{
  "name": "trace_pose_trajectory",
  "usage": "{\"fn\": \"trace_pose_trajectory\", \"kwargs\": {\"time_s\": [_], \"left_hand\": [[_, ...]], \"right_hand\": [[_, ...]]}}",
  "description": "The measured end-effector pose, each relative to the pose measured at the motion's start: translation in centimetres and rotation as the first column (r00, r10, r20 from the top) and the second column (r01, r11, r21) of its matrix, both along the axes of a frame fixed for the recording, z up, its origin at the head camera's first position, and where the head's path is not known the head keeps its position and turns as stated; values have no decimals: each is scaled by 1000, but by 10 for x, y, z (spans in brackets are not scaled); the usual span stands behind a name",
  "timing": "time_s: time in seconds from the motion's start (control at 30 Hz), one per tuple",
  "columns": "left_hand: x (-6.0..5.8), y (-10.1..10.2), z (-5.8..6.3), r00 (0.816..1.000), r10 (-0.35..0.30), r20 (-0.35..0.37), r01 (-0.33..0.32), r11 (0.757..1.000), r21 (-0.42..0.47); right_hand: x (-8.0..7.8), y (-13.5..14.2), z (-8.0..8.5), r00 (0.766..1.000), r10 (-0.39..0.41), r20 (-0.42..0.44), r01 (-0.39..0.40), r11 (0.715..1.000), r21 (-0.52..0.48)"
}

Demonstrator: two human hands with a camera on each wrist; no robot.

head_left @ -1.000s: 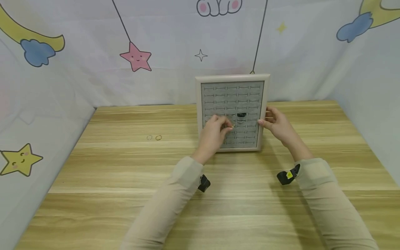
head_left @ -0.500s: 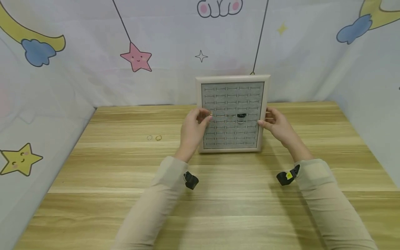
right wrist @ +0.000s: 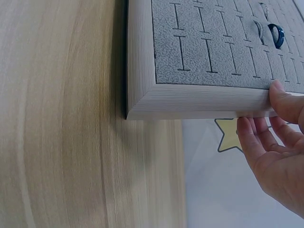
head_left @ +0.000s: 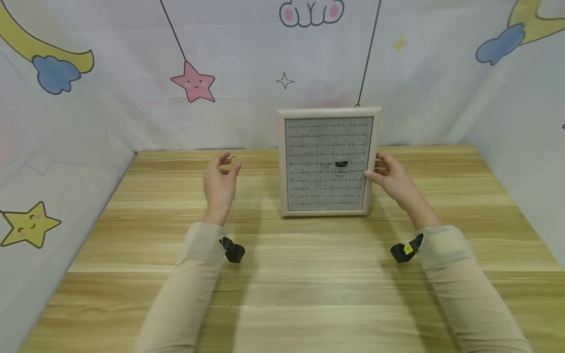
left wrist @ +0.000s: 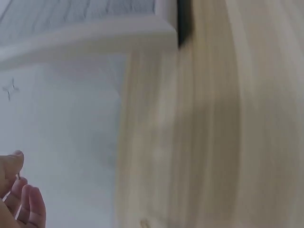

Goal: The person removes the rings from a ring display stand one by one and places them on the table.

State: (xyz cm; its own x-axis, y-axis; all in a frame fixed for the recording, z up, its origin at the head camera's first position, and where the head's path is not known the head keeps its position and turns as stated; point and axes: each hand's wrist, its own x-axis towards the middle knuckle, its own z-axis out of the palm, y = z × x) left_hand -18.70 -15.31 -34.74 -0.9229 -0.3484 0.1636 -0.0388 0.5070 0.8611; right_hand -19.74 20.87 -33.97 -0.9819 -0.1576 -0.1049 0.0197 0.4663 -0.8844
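My left hand [head_left: 220,184] pinches a thin gold ring [head_left: 235,161] between thumb and fingers, raised over the left part of the table. In the left wrist view only the fingertips [left wrist: 17,164] show, with the ring as a thin sliver. With thumb in front and fingers around the side, my right hand [head_left: 390,176] grips the right edge of a white-framed ring display board [head_left: 326,211] standing upright. Its grey slotted padding holds a dark ring [head_left: 341,164], a silver ring [right wrist: 259,31] beside it and another thin ring [right wrist: 264,9].
The wooden table [head_left: 304,289] reaches back to a white cloth backdrop [head_left: 243,117] with cartoon prints. Part of a gold ring [left wrist: 145,223] lies on the table, at the bottom of the left wrist view. In the head view my left hand covers that spot.
My left hand has moved left, away from the board's front, carrying the gold ring. The two rings lying on the table are now hidden behind it. My right hand stays on the board's edge.
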Motion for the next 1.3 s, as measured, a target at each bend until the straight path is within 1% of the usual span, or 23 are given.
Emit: {"fn": "trace_pose_trajectory", "kwargs": {"time_s": [0.17, 0.3, 0.4, 0.57, 0.83, 1.1, 1.3], "left_hand": [[3, -29, -17, 994, 70, 89, -69, 997, -15], [8, -47, -27, 984, 125, 127, -119, 992, -46], [11, -59, -33, 976, 155, 151, -147, 987, -60], [16, -73, -39, 964, 182, 194, -169, 982, -82], [22, -83, -43, 946, 196, 259, -162, 976, -147], [22, -86, -51, 941, 182, 284, -129, 972, -195], [20, -88, -55, 939, 164, 303, -103, 973, -207]], "right_hand": [[0, 0, -1, 1000, 0, -4, 0, 1000, -4], [-1, 0, -1, 1000, 3, -5, -3, 1000, -2], [-1, 0, -2, 1000, 5, -4, -5, 1000, 1], [-1, 1, -2, 1000, 7, 2, -7, 1000, -3], [-2, 1, -3, 1000, 8, 11, -8, 1000, -8], [-1, 1, -2, 1000, 6, 16, -6, 1000, -1], [-1, 1, -2, 1000, 7, 15, -7, 1000, 5]]}}
